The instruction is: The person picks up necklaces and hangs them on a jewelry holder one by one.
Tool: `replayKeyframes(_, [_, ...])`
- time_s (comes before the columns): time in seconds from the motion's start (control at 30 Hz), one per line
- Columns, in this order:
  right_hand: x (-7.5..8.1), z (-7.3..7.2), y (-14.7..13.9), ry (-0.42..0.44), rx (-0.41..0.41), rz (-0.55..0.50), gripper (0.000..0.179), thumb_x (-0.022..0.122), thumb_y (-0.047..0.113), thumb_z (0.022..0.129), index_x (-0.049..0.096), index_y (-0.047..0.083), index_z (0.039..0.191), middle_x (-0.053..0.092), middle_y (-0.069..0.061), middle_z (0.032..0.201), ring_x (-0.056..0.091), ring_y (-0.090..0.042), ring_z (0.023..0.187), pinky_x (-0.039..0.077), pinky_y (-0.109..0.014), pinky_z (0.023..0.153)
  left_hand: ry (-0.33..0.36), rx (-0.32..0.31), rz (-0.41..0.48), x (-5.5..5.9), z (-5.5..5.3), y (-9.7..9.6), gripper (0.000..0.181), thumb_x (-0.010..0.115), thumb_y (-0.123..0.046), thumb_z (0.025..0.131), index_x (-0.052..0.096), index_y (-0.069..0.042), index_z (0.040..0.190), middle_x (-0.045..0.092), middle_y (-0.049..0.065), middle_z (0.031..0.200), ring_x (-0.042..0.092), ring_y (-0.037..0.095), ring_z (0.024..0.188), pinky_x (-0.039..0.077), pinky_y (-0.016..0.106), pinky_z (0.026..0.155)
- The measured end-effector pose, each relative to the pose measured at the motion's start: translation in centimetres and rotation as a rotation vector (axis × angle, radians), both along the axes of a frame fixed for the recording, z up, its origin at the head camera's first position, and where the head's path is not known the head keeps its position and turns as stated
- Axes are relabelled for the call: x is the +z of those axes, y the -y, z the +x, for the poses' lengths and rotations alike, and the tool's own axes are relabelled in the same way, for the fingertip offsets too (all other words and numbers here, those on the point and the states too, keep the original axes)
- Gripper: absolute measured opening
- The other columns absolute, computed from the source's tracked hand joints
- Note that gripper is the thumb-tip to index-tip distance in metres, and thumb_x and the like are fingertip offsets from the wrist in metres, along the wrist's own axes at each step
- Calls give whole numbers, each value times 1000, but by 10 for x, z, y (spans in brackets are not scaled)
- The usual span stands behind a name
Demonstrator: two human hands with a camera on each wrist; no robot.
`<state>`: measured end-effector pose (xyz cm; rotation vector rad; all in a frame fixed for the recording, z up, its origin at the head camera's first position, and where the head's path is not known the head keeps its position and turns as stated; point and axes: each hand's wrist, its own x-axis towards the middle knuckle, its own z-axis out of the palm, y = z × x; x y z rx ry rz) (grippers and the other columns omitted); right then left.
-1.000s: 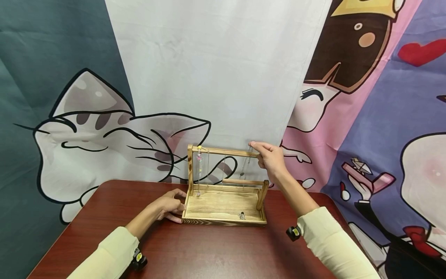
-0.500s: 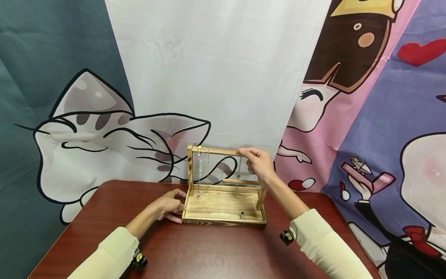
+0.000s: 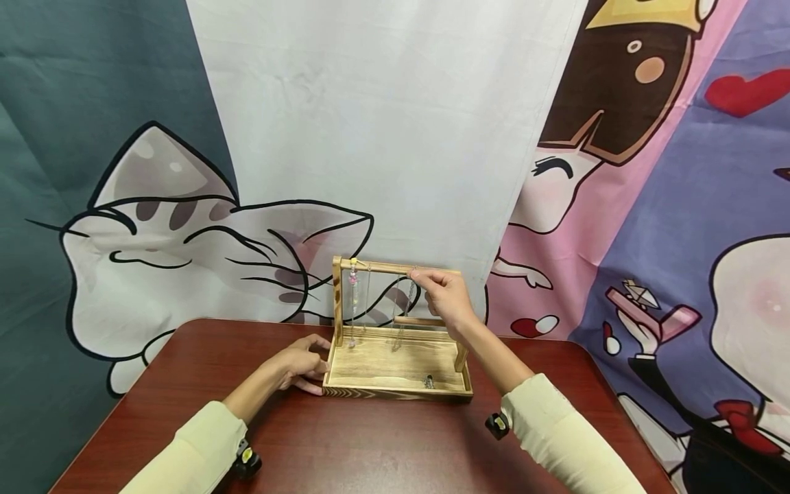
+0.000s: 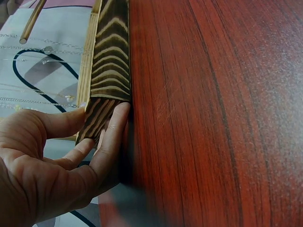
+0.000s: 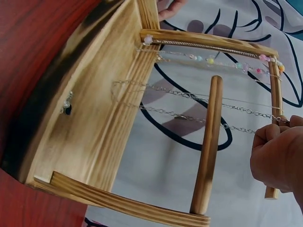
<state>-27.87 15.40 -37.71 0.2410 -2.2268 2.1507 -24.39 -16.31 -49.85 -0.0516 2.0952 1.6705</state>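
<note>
A wooden jewelry stand (image 3: 395,393) with a tray base stands on the table. My left hand (image 3: 300,363) grips the tray's left end; in the left wrist view its thumb and fingers hold the striped corner (image 4: 100,116). At the upper bar (image 3: 395,268), my right hand (image 3: 446,296) pinches a silver chain necklace. In the right wrist view the chain (image 5: 181,117) hangs in two strands, its low end reaching the tray. The right fingertips are right at the bar. A beaded necklace (image 5: 210,61) and other thin chains hang at the bar's left part.
A shorter lower rod (image 5: 208,146) juts from the stand's right post. A small silver trinket (image 3: 428,382) lies in the tray near its front right. Reddish-brown table (image 3: 395,446) surrounds the stand. Behind hangs a printed cartoon cloth (image 3: 395,137).
My right hand has moved left along the upper bar, bringing the chain necklace from the right end toward the middle. The left hand and the stand have stayed put.
</note>
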Motion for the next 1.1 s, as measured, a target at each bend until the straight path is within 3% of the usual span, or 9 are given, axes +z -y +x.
replayKeyframes(0.13, [-7, 2, 2, 13, 0, 22, 35, 73, 22, 111, 78, -4, 135, 41, 13, 50, 26, -3, 43, 22, -19, 43, 4, 3, 6, 0, 1, 0, 59, 65, 8, 99, 43, 3, 153, 73, 25, 111, 79, 26, 94, 75, 48, 73])
replayKeyframes(0.27, [-13, 4, 1, 22, -13, 32, 38, 74, 22, 111, 77, -4, 138, 37, 13, 48, 25, -4, 43, 22, -20, 43, 7, 7, 5, 0, 0, -2, 59, 65, 9, 97, 45, 3, 152, 73, 25, 110, 79, 27, 93, 75, 48, 72])
replayKeyframes(0.8, [-22, 9, -6, 76, -65, 37, 42, 77, 28, 109, 77, 0, 141, 33, 13, 50, 25, -5, 46, 27, -19, 50, 12, 7, -2, 0, 2, -1, 60, 65, 9, 98, 44, 3, 153, 71, 26, 113, 78, 28, 94, 75, 49, 73])
replayKeyframes(1.1, [-31, 14, -15, 96, -26, 23, 42, 77, 22, 109, 74, -2, 143, 36, 13, 47, 24, -4, 45, 22, -19, 46, 15, 7, 2, 2, -1, 0, 59, 64, 9, 98, 43, 3, 153, 71, 26, 112, 79, 27, 94, 75, 49, 73])
